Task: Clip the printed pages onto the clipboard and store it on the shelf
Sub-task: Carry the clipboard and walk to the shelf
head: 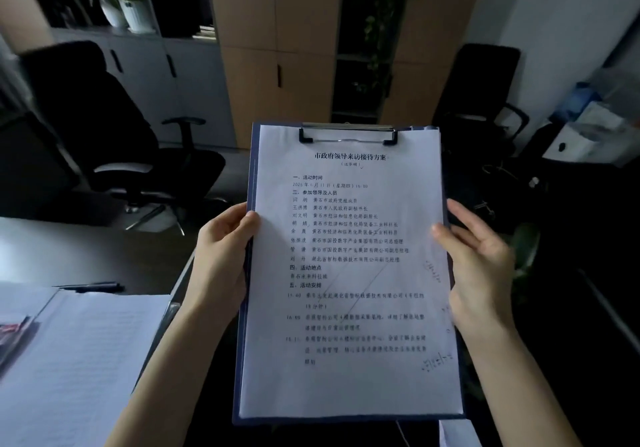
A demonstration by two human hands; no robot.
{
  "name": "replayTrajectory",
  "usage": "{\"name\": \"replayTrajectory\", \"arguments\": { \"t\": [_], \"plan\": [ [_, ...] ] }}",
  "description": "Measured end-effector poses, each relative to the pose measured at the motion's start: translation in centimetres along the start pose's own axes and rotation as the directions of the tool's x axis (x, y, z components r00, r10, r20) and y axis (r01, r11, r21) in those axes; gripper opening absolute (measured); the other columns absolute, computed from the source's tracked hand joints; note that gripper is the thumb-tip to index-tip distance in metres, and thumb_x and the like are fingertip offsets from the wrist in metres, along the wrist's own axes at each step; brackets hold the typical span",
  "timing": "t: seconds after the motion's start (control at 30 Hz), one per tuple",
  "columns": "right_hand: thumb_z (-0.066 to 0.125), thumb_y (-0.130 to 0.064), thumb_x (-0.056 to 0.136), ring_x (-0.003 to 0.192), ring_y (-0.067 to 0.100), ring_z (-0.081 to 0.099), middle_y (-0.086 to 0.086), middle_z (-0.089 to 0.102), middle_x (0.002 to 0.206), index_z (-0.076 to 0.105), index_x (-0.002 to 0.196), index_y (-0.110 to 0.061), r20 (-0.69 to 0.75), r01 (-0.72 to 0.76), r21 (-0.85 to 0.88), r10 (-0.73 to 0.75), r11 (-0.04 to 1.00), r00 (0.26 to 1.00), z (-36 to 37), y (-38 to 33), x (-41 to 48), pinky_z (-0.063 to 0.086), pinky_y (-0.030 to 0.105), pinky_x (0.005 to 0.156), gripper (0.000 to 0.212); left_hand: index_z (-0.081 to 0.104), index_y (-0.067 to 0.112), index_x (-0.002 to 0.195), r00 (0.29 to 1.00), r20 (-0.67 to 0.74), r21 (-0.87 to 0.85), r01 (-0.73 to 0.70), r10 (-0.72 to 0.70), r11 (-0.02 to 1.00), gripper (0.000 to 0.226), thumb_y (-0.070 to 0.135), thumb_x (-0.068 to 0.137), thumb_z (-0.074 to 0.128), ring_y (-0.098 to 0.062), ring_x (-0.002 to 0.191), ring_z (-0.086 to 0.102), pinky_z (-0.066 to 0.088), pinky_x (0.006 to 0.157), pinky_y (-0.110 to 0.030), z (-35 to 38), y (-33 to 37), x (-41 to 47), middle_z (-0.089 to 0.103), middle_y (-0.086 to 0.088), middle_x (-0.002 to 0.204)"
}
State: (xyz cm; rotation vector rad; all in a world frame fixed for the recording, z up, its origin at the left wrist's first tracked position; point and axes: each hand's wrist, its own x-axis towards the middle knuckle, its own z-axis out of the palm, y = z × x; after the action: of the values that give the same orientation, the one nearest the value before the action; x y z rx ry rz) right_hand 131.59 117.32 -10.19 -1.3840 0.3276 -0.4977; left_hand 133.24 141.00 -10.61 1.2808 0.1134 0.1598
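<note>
Both hands hold the blue clipboard point(250, 183) upright in front of the person, above the gap between the desk point(69, 249) at the near left and the dark floor to the right. The left hand point(221, 256) is closed on the board's left edge, thumb pressed on the front of the printed pages point(349, 273) and fingers out of sight behind. The right hand point(481, 266) lies along the right edge with its fingers loosely spread and slightly blurred; whether it grips the board or only steadies it cannot be told. The pages sit under the metal clip point(348, 135) at the far end of the board, so the clipping step looks done and the shelving appears to remain. The sheets are not squared: their right edges fan out past the top sheet near the clip, and the stack overhangs the board on the right. A page caught only at its corner could probably slip free if the board is tilted or swung while being carried. The grip also seems one-sided, so the board might twist or drop if the right hand lets go. The shelf unit point(187, 3) stands far across the room, behind a black office chair point(114, 128), which could snag the loose lower ends of the pages. A plant pot point(136, 13) on the shelf could be knocked as the board goes in.
</note>
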Motion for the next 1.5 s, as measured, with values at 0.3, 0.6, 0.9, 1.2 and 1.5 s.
{"name": "replayTrajectory", "arguments": {
  "t": [0.3, 0.6, 0.9, 1.2, 1.5],
  "plan": [
    [0.064, 0.001, 0.08, 0.069, 0.002, 0.069, -0.013, 0.075, 0.069, 0.066, 0.11, -0.018, 0.064, 0.004, 0.049, -0.007, 0.999, 0.998, 15.2, 3.3, 15.2, 0.056, 0.017, 0.066, 0.036, 0.071, 0.015, 0.079, 0.998, -0.049, 0.013, -0.037, 0.038, 0.999, 0.028, 0.01, 0.091, 0.046, -0.014, 0.068, 0.064, 0.055, 0.066, -0.03, -1.9, 1.2, 19.7, 0.072, 0.0, 0.076],
    [0.062, 0.002, 0.081, 0.073, 0.0, 0.069, -0.019, 0.074, 0.069, 0.062, 0.116, -0.014, 0.15, 0.022, 0.079, -0.034, 0.997, 0.988, 30.1, 5.4, 28.1, 0.054, 0.015, 0.067, 0.039, 0.071, 0.017, 0.086, 0.987, -0.155, 0.014, -0.047, 0.048, 0.999, 0.026, 0.01, 0.092, 0.046, -0.012, 0.07, 0.069, 0.058, 0.07, -0.03, -4.1, 4.0, 37.3, 0.075, 0.003, 0.077],
    [0.063, 0.001, 0.081, 0.074, 0.005, 0.07, -0.013, 0.075, 0.071, 0.063, 0.115, -0.017, 0.277, -0.014, 0.118, -0.019, 0.993, 0.961, 44.8, 9.4, 43.3, 0.057, 0.021, 0.07, 0.039, 0.069, 0.014, 0.091, 0.954, -0.269, 0.043, -0.129, 0.136, 0.991, 0.023, 0.009, 0.092, 0.046, -0.013, 0.069, 0.069, 0.058, 0.062, -0.028, -5.5, 3.4, 56.0, 0.075, 0.002, 0.075],
    [0.062, 0.004, 0.081, 0.07, 0.001, 0.069, -0.015, 0.074, 0.069, 0.064, 0.109, -0.019, 0.387, -0.065, 0.12, 0.013, 0.991, 0.922, 60.2, 12.2, 60.4, 0.056, 0.017, 0.064, 0.037, 0.07, 0.016, 0.085, 0.909, -0.38, 0.04, -0.171, 0.173, 0.985, 0.025, 0.008, 0.092, 0.046, -0.012, 0.065, 0.069, 0.057, 0.059, -0.026, -5.2, 3.7, 76.2, 0.075, 0.002, 0.073],
    [0.063, 0.001, 0.08, 0.075, 0.003, 0.07, -0.012, 0.076, 0.074, 0.064, 0.11, -0.021, 0.472, -0.129, 0.122, 0.057, 0.984, 0.88, 75.1, 17.6, 74.9, 0.053, 0.016, 0.064, 0.038, 0.069, 0.015, 0.079, 0.871, -0.46, 0.045, -0.17, 0.171, 0.984, 0.027, 0.006, 0.091, 0.046, -0.011, 0.06, 0.068, 0.057, 0.056, -0.025, -7.2, 2.7, 95.9, 0.074, 0.003, 0.067]
  ]
}}
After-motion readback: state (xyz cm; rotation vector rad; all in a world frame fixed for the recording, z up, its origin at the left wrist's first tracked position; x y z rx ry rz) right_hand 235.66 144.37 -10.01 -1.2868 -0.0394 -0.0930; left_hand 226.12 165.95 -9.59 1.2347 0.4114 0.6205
